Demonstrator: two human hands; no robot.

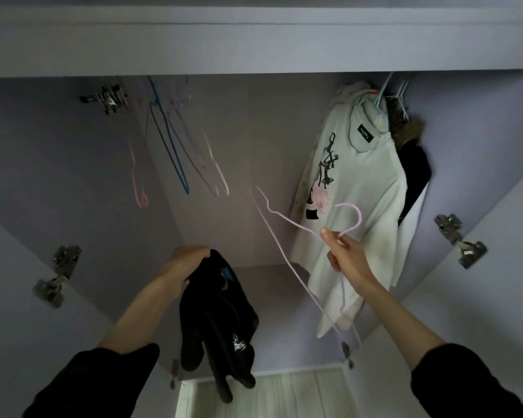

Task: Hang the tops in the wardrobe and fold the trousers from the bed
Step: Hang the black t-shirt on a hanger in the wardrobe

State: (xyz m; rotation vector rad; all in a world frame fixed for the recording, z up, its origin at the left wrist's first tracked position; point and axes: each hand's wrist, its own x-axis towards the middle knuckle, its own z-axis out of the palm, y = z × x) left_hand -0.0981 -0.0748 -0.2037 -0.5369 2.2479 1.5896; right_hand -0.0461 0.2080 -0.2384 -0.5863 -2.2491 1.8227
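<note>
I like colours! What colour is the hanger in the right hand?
Pale pink hanger, seen in the head view.

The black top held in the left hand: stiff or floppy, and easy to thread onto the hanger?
The black top is probably floppy: it droops in limp folds from the left hand. Likely light, since one hand holds it bunched. The thin pink hanger in the right hand may need the neckline opened first.

The wardrobe (58, 164) is pale lilac inside, with silvery metal hinges (461, 241). The top (218, 324) in the left hand (183, 262) is black with a small white print and a blue neck label, while the hanger (302, 227) in the right hand (346, 251) is pale pink. The hanging T-shirt (357, 188) is white with a black-and-pink graphic, beside a black garment (414, 173) with brown fur trim; the empty hangers (175, 146) are blue, pink and white.
</note>
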